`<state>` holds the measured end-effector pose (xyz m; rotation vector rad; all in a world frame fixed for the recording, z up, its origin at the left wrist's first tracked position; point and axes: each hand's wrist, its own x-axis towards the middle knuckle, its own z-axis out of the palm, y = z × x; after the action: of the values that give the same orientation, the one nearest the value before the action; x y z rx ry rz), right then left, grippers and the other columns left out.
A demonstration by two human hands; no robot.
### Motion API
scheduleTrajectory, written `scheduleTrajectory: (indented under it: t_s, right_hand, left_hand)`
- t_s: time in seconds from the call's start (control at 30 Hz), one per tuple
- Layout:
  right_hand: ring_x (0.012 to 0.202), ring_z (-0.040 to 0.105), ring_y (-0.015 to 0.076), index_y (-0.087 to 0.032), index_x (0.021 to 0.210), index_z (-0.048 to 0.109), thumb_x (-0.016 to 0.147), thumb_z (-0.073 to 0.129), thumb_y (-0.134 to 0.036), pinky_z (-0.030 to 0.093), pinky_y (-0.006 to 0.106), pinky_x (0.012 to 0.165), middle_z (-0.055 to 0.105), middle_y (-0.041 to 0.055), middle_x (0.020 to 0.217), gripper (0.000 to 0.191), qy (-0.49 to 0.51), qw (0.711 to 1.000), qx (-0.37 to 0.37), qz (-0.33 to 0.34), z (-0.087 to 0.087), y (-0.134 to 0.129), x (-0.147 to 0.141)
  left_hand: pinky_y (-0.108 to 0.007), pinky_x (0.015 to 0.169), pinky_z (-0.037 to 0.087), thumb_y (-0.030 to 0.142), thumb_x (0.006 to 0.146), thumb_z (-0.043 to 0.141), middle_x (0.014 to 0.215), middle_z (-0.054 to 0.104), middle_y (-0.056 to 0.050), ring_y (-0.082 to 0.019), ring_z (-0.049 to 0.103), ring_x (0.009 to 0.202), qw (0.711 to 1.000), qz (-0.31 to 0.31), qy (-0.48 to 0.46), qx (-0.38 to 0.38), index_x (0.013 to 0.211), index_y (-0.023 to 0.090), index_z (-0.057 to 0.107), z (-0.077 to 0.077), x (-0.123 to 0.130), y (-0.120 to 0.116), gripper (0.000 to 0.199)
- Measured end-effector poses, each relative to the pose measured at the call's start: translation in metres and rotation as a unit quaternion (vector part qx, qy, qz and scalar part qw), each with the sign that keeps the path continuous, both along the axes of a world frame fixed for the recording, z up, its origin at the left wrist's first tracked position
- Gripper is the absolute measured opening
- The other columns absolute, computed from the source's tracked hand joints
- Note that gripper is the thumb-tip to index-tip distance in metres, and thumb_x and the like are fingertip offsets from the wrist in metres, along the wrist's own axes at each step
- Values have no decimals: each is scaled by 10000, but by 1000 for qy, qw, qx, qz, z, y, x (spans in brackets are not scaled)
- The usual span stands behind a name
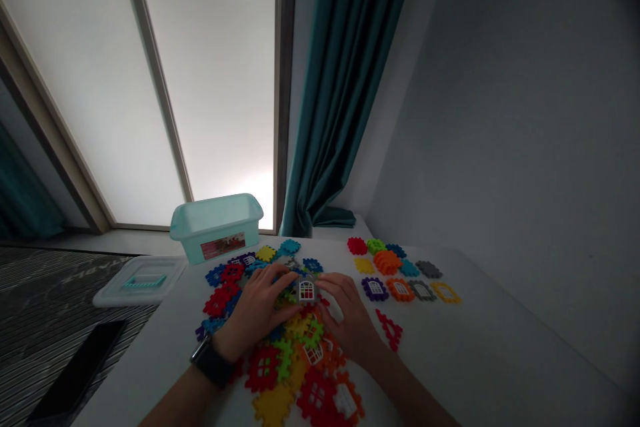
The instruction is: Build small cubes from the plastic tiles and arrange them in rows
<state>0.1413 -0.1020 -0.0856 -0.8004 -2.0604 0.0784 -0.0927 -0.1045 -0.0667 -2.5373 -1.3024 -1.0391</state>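
Note:
A grey square piece with a white window [307, 290] is held between both hands above a pile of toothed plastic pieces. My left hand [260, 303], with a dark watch on its wrist, grips the piece's left edge between thumb and fingers. On the right edge, the fingertips of my right hand [347, 313] are closed on the same piece. Beneath and in front of the hands lie red window pieces [263, 367], yellow pieces [273, 404], and green, blue and orange ones. The hands hide part of the pile.
On the white table [450, 353], sorted pieces lie to the right, with orange ones stacked [388, 262] and a red triangular piece [389, 330] nearer. An open teal bin [217, 227], a clear lid [140, 280] and a black flat object [77, 370] are at left.

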Motion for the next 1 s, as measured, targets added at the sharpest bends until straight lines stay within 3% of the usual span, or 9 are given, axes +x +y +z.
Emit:
scheduleTrajectory:
  t_s: [0.6,1.0]
  right_hand:
    - [1110,628,260,-262,1190,577,931,549,-128,566,463,932,649,101,1178,293,33,999,14,8,0,-5,-2]
    - [1156,627,248,-282,1142,610,966,528,-132,556,460,949,671,83,1229,245,7,999,40,17,-1,2,6]
  left_hand:
    - [-417,847,552,374,846,774,1171,638,-86,-276,633,997,1000,-3,0,-30,1298,245,590,-6,2,2,504]
    - [-395,957,558,354,895,695,1223,596,-96,-262,615,1112,987,-66,-110,-102,1256,241,607,0,6,-2,388]
